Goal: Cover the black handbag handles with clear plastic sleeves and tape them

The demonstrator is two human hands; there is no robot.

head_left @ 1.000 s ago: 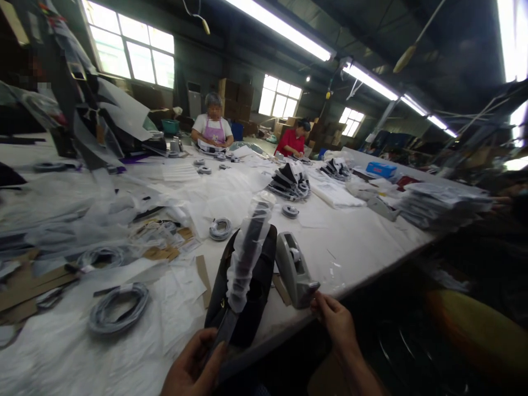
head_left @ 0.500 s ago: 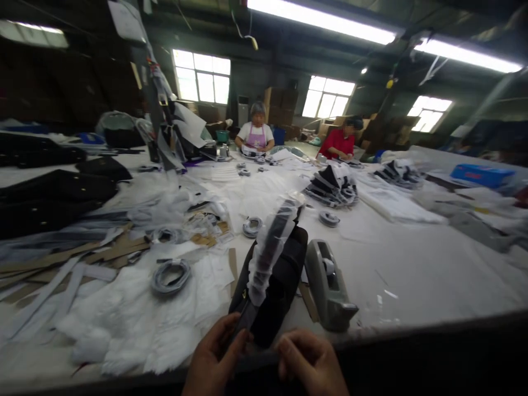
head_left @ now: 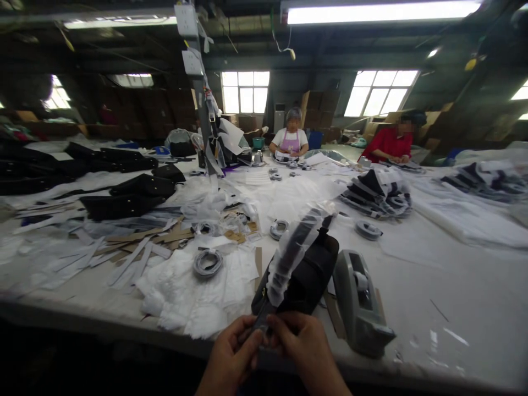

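Note:
A black bag (head_left: 317, 269) lies at the table's front edge, its black strap (head_left: 266, 316) running toward me. Thin translucent white wrapping (head_left: 282, 269) covers the strap's upper part. My left hand (head_left: 235, 352) is closed around the bare lower end of this strap. Thumb and fingers of my right hand (head_left: 305, 346) pinch at the same end, touching the left fingertips; the exact spot they grip is partly hidden. Just right of the bag stands a grey tape dispenser (head_left: 357, 308) with a white roll.
White wrapping sleeves (head_left: 185, 297) and a coiled grey strap (head_left: 207, 263) lie left of the bag. Beyond are cardboard strips (head_left: 140, 236), black bag pieces (head_left: 132, 195) and a striped stack (head_left: 373, 192). A person in a purple apron (head_left: 291, 144) and another in red (head_left: 385, 144) work across the table.
My right hand has moved left and up, from apart to touching the strap beside my left hand. The view has turned left, so things appear farther right.

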